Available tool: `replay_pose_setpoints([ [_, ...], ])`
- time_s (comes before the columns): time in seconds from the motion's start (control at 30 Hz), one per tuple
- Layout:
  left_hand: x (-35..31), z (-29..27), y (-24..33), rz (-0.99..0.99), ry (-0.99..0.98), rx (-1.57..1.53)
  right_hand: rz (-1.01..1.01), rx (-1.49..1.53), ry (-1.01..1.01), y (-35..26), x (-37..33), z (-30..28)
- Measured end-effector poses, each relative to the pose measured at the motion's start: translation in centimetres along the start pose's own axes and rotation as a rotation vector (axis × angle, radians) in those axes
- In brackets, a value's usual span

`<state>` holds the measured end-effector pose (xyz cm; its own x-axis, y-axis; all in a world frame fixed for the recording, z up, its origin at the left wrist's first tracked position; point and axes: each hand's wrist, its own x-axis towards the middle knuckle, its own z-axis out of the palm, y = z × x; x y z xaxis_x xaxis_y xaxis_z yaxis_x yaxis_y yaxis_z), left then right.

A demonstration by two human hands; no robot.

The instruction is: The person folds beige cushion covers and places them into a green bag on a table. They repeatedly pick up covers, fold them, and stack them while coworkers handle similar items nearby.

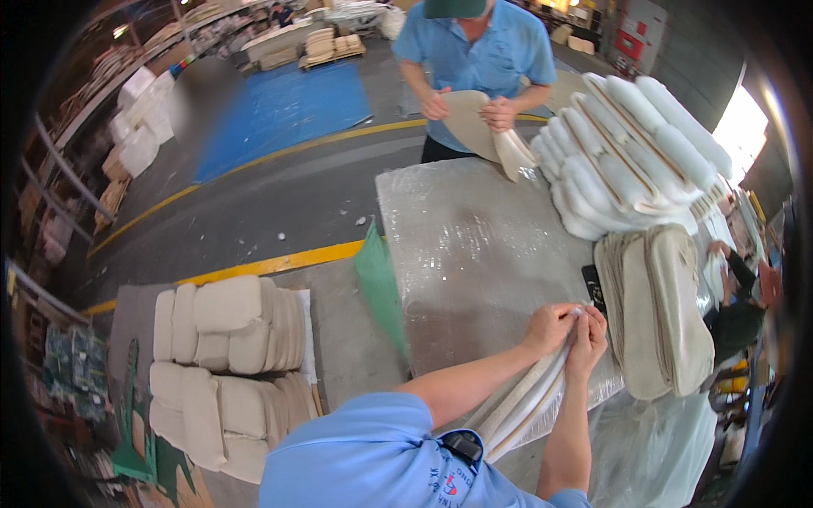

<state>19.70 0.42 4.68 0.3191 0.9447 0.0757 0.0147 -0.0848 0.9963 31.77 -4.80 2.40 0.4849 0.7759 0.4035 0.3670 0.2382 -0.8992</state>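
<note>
Close together above the table's near right part, my left hand [552,327] and my right hand [588,340] both pinch the tip of a long, folded beige-and-white padded fabric piece [539,391]. A bit of white shows between the fingertips. From there the piece runs down toward my body, partly behind my forearms. Clear, shiny plastic sheeting covers the table [474,254]. Just right of my hands lies a stack of folded beige padded pieces [656,313], with a small black object [593,288] by its left edge.
Across the table a person in blue holds a beige padded piece [471,123]. White padded rolls [631,152] are piled at the far right. Beige bundles [224,330] sit at left, near a green cloth [379,284]. Another person [741,330] is at the right edge.
</note>
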Motion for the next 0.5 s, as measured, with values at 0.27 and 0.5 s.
replay_pose_setpoints([
  [0.27,1.5,-4.3,-1.9,-0.116,0.178,-0.392,-0.185,-0.415,-0.172,-2.9,-0.2,2.0],
  [0.5,-5.3,-12.8,-5.9,-0.195,0.094,-0.313,-0.090,-0.799,-0.001,-2.5,-0.6,0.5],
])
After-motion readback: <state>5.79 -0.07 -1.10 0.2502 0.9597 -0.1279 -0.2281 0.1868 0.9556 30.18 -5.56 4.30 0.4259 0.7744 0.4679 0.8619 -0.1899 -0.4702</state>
